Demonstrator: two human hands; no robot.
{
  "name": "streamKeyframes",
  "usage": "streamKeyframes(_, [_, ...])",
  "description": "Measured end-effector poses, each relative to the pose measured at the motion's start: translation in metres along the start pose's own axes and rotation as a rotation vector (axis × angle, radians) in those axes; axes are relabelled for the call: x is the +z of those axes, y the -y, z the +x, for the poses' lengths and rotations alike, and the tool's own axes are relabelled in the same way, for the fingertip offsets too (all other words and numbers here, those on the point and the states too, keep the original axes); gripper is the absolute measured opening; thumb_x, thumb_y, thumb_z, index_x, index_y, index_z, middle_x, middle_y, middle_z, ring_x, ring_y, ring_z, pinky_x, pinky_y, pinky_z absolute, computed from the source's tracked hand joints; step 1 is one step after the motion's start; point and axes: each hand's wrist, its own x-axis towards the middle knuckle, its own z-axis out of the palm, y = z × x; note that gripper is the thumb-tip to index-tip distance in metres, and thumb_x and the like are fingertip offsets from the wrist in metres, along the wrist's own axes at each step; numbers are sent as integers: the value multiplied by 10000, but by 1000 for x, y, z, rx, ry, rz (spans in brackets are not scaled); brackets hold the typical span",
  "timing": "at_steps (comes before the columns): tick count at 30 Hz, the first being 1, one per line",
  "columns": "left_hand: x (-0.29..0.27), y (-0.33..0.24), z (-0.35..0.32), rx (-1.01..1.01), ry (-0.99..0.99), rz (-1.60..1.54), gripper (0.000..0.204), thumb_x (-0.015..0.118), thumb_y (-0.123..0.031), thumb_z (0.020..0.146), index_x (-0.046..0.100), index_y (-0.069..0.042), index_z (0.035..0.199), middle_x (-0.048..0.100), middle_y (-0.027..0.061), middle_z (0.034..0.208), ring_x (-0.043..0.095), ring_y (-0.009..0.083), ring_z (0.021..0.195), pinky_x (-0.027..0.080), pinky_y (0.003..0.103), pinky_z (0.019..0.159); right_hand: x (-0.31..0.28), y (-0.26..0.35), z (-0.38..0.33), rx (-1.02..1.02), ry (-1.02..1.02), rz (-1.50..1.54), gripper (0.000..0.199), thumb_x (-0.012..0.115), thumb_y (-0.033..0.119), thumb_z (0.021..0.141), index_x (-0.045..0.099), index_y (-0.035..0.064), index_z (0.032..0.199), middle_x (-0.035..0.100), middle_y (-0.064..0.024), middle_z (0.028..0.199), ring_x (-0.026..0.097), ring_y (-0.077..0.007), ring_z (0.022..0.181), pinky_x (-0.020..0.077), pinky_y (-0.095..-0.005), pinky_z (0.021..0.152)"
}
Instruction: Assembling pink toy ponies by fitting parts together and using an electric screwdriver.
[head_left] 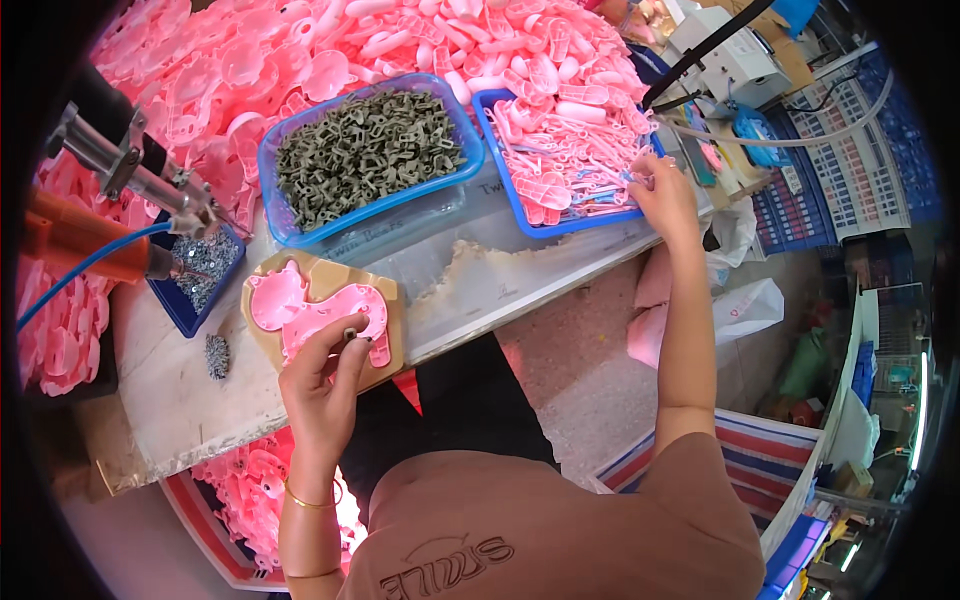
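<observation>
We see our left hand (322,385) at the near edge of the pale worktop (175,385), fingers curled down onto a flat pink plastic animal-shaped shell (310,310). The fingertips pinch a small dark grey plastic insert (350,333) against the shell's surface. The shell lies in a tan wooden jig (395,300) cut to its outline, which seems meant to keep the part from sliding while the hand presses on it.

Our right hand (662,195) is stretched far out to the right edge of the worktop, into a blue plastic tray of thin pink plastic parts (570,150). The fingers are bent among the pieces; whether they have closed on one we cannot tell.

Between the two hands, toward the back, stands a blue-rimmed clear tub of grey-green plastic inserts (365,150), within easy reach of either arm. A small dark blue tray of silver screws (200,270) sits at the left edge just beside the jig, with a loose cluster of screws (217,355) on the worktop in front of it. A hanging orange-handled pneumatic screwdriver (110,240) points at that tray. Heaps of pink plastic shells (300,50) fill the back.
</observation>
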Motion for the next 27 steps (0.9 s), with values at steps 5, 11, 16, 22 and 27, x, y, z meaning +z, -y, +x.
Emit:
streamKeyframes(5, [2,-1,1,23,49,53,195,569,-76,992,641,-3,1158,690,65,1067,678,102,866,502,194,649,11,-16,13,24,41,195,221,707,129,813,681,44,1015,691,-108,915,667,-227,785,520,-362,716])
streamKeyframes(11, [-2,4,0,-30,-18,-200,174,536,-96,1014,582,6,1147,698,88,1068,684,124,904,553,236,747,-1,22,39,354,-73,1032,186,643,99,922,669,12,1084,668,-19,881,622,-90,709,493,-221,631])
streamKeyframes(16, [-3,2,7,-102,-74,-257,177,544,-148,1020,629,2,1061,704,85,1041,709,139,853,554,212,680,-6,109,24,175,224,1393,146,612,35,916,635,19,1059,632,-30,851,636,-97,703,519,-220,611])
streamKeyframes(22, [0,-4,18,-216,-68,-383,222,566,-189,1011,628,23,1035,700,125,1030,704,189,872,595,299,749,3,215,-37,29,740,1465,162,696,-23,845,603,23,970,651,-56,884,702,-159,711,551,-229,600])
streamKeyframes(27, [-1,-2,14,-210,-127,-516,197,583,-151,1004,614,40,1036,696,88,945,699,147,845,596,257,731,16,238,-45,-79,695,1381,270,741,-5,839,621,-10,1081,675,-77,915,671,-123,796,550,-237,689])
